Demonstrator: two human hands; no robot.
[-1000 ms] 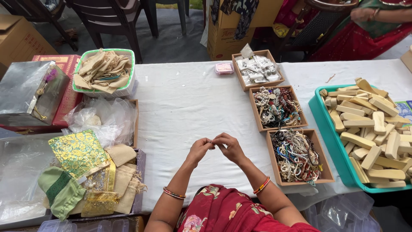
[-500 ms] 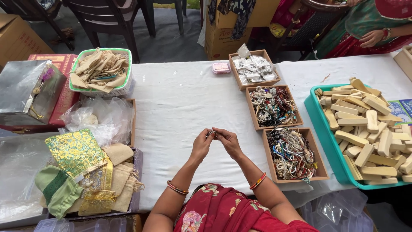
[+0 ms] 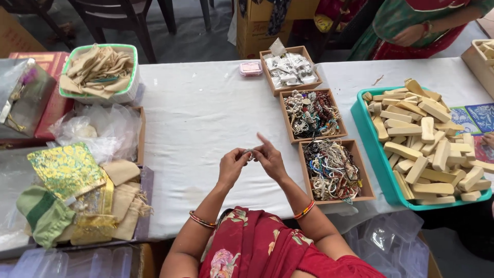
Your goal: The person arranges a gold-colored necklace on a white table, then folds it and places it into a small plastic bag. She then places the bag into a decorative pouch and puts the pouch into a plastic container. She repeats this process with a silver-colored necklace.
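Observation:
My left hand [image 3: 232,164] and my right hand [image 3: 268,158] meet above the white tablecloth [image 3: 200,113], pinching a small beaded piece of jewellery [image 3: 249,152] between their fingertips. The right index finger sticks up. Just right of my hands sits a brown box of tangled beaded bracelets [image 3: 333,171]. Behind it stand a second box of bead jewellery [image 3: 311,114] and a third box with small clear packets [image 3: 290,68].
A teal tray of wooden blocks [image 3: 425,141] lies at the right. Cloth pouches [image 3: 77,201], a plastic bag [image 3: 98,131] and a green basket of beige pouches [image 3: 99,72] are at the left. A small pink case [image 3: 250,68] and another person [image 3: 427,25] are beyond.
My hands rose slightly off the cloth and shifted away from me, still working the small piece; the right index finger is now raised.

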